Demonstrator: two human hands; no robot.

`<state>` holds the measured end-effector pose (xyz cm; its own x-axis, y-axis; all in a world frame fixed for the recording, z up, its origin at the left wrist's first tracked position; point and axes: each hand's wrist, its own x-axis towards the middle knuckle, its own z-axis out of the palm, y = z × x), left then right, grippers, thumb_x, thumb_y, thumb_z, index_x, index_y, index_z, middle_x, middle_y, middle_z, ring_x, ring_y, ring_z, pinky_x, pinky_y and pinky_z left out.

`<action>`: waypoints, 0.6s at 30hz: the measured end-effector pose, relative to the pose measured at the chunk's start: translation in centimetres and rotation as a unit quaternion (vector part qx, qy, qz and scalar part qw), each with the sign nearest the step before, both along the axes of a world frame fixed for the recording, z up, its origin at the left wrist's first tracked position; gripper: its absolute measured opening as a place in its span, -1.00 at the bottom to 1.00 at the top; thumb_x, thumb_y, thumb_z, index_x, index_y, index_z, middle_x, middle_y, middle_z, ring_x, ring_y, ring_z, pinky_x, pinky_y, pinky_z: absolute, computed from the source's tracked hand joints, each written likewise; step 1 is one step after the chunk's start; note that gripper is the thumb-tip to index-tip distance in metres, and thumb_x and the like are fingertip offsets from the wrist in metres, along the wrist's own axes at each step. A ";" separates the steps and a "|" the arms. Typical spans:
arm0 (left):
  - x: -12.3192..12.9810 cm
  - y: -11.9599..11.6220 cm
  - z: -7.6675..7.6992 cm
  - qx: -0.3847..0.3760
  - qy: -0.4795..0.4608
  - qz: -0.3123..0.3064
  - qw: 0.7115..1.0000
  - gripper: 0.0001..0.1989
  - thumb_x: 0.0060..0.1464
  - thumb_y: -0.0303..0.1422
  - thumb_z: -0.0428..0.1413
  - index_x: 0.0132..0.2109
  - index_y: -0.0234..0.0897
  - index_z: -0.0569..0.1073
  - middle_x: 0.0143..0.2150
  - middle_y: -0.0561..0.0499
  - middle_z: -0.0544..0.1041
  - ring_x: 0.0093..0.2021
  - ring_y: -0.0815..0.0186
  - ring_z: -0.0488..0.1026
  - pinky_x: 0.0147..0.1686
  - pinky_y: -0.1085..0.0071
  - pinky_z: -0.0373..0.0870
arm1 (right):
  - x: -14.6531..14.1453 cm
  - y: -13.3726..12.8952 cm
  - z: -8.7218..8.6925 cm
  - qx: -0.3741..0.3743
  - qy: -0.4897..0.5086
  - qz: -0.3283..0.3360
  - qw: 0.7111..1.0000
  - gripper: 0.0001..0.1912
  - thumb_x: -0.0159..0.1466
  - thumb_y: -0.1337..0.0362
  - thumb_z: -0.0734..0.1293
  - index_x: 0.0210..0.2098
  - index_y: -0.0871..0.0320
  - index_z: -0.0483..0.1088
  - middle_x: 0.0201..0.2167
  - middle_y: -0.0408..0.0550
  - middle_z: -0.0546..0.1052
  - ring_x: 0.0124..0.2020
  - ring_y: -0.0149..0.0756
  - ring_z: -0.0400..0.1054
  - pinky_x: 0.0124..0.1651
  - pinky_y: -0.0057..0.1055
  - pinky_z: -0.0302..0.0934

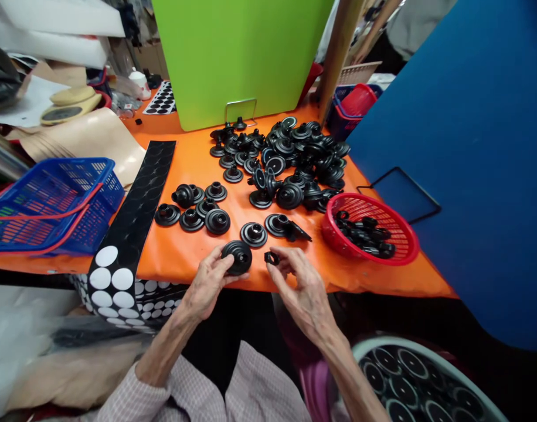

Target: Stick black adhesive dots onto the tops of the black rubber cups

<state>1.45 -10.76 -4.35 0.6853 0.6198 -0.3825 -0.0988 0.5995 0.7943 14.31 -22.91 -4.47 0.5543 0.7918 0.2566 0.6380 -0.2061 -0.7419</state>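
My left hand (210, 280) is closed on a round black stepped disc (237, 258), gripped at its edge over the front of the orange table. A small black ring-shaped nut (272, 258) sits between the thumb and fingertips of my right hand (298, 287), a short way right of the disc and apart from it. Just beyond my hands lie a similar disc with a raised hub (253, 234) and another disc (277, 224) with a flat black piece (298, 232) leaning beside it. Several more discs (191, 220) stand in a loose group to the left.
A big heap of black discs (290, 146) covers the table's (193, 170) middle. Black small parts fill a red basket (369, 252) at right. A sticker strip (149, 181) and blue basket (53, 205) are left. Green (242, 53) and blue boards (462, 146) rise behind and right.
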 end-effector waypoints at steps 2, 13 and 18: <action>0.1 -0.2 0.0 0.024 0.001 -0.005 1.000 -0.66 -0.02 -0.28 0.24 -0.11 -0.36 0.48 -0.06 -0.14 0.54 -0.08 0.13 0.50 -0.12 0.18 0.52 | -1.6 0.3 0.5 0.040 0.025 0.006 0.999 -0.77 0.31 0.29 0.23 -0.04 0.05 0.34 -0.28 -0.09 0.42 -0.35 -0.34 0.37 -0.24 -0.34 0.36; 0.2 -0.7 -0.6 0.111 0.013 -0.033 0.993 -0.68 0.12 -0.23 0.15 -0.02 -0.30 0.48 0.01 -0.09 0.54 0.10 0.16 0.41 0.13 0.30 0.33 | -3.8 1.6 -0.7 0.070 -0.017 -0.015 0.997 -0.73 0.31 0.33 0.24 -0.01 0.02 0.36 -0.20 -0.03 0.45 -0.25 -0.26 0.41 -0.16 -0.26 0.39; 0.1 -0.8 -0.1 0.090 -0.011 -0.031 0.995 -0.60 0.02 -0.29 0.25 0.00 -0.34 0.44 0.01 -0.11 0.52 0.06 0.15 0.44 0.04 0.31 0.40 | -4.1 1.1 -0.6 0.063 0.044 -0.022 0.997 -0.64 0.33 0.25 0.22 0.12 -0.01 0.29 -0.03 0.01 0.42 -0.13 -0.25 0.41 -0.02 -0.20 0.36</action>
<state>1.58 -11.59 -4.42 0.7315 0.6327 -0.2542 -0.0837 0.4533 0.8874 10.26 -21.82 -5.03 0.6125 0.7310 0.3008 0.5613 -0.1343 -0.8166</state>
